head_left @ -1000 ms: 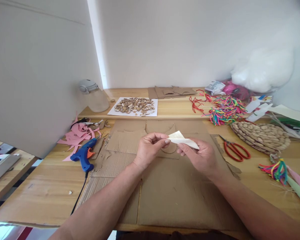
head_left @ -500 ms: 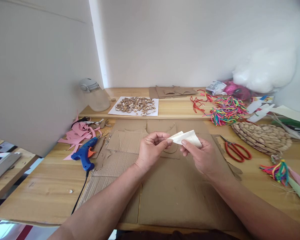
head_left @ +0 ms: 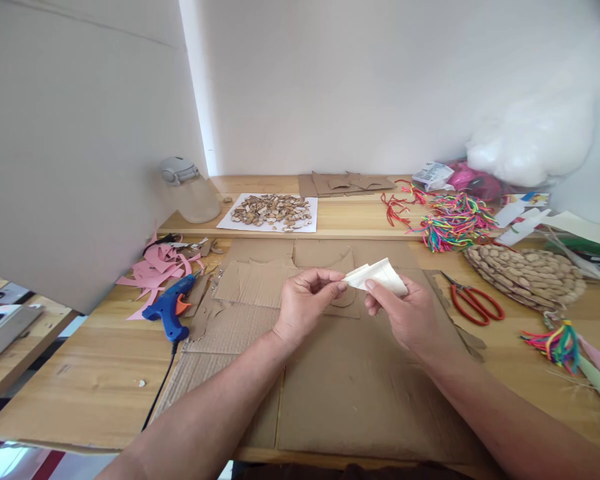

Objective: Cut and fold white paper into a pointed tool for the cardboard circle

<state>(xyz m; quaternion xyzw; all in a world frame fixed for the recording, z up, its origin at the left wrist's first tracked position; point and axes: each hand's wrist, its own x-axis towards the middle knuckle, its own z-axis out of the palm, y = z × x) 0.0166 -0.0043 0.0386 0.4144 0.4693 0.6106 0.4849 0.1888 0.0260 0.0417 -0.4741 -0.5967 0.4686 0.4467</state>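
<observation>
Between my two hands is a folded piece of cream-white cloth or paper (head_left: 380,275); which of the two I cannot tell. My left hand (head_left: 314,293) pinches its narrow, pointed end between thumb and fingertips. The wider end is gripped by my right hand (head_left: 403,300), thumb on top and fingers curled underneath. Both hands are raised over a brown cardboard sheet (head_left: 360,387) that covers the middle of the table. Smaller cut cardboard pieces (head_left: 250,287) lie on it beyond my left hand.
At left lie a blue glue gun (head_left: 170,308) and pink scraps (head_left: 155,270). Nutshell-like pieces (head_left: 273,211) lie on white paper at the back, beside a clear jug (head_left: 193,193). On the right are red-handled scissors (head_left: 474,300), colourful tassels (head_left: 455,220) and a shell-covered heart (head_left: 527,273).
Both hands and the folded piece have shifted very slightly to the right. The grip of each hand looks the same.
</observation>
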